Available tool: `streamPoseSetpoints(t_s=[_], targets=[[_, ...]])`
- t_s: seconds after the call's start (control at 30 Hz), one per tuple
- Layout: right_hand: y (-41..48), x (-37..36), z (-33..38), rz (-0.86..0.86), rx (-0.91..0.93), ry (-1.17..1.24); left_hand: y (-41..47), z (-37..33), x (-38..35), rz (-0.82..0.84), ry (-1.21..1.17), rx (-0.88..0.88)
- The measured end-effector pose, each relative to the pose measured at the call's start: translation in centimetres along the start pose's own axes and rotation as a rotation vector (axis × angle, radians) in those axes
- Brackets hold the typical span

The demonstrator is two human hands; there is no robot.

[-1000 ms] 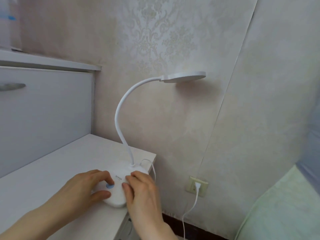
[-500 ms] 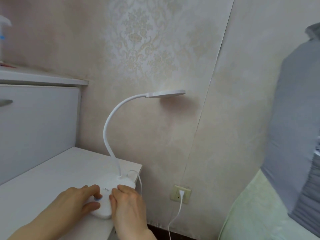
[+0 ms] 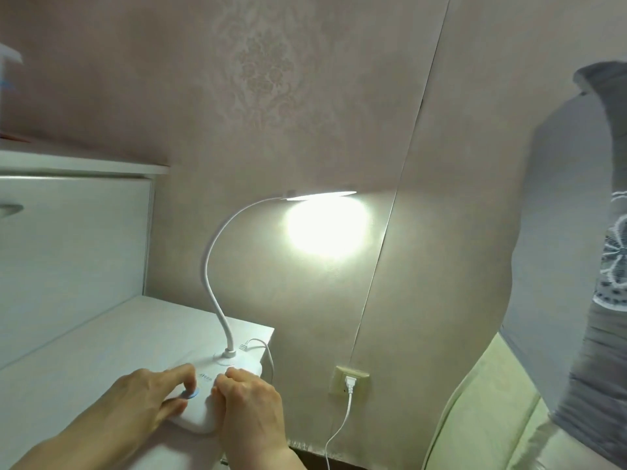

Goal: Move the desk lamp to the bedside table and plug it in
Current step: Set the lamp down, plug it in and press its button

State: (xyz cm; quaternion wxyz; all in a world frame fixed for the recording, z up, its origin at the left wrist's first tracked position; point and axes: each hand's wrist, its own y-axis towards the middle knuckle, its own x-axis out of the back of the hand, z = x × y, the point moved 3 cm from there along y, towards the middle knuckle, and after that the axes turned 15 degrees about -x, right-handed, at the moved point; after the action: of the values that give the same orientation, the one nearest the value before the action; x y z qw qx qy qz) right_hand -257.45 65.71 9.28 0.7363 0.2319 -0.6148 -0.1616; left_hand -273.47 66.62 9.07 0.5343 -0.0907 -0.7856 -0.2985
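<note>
The lamp [image 3: 217, 395] stands lit at the corner of the bench [image 3: 84, 361], its plug [image 3: 350, 384] in the wall socket [image 3: 351, 381]. My left hand [image 3: 146, 401] presses the blue button while my right hand [image 3: 252, 405] rests curled on the base, gripping nothing. I judge the task nearly finished; next I only need to let go.

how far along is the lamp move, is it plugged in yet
Done, by the look of it: the desk lamp stands at the corner of the bedside table, its plug sits in the wall socket, and the lamp head is lit. In hand: the left hand has a finger on the blue button, the right hand rests on the base. Nothing visible left but letting go.
</note>
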Motion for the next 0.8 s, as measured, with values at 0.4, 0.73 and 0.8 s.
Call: streamPoseSetpoints(t_s=[0.4, 0.73, 0.8], targets=[[0.5, -0.3, -0.2, 0.069, 0.059, 0.141, 0.9, -0.2, -0.3, 0.002, 0.131, -0.034], [0.7, -0.9, -0.4, 0.178, -0.004, 0.157, 1.6, 0.6, -0.8, 0.081, 0.199, 0.015], [0.7, -0.8, -0.3, 0.211, -0.010, 0.149, 1.8, 0.5, -0.7, 0.086, 0.174, 0.014]])
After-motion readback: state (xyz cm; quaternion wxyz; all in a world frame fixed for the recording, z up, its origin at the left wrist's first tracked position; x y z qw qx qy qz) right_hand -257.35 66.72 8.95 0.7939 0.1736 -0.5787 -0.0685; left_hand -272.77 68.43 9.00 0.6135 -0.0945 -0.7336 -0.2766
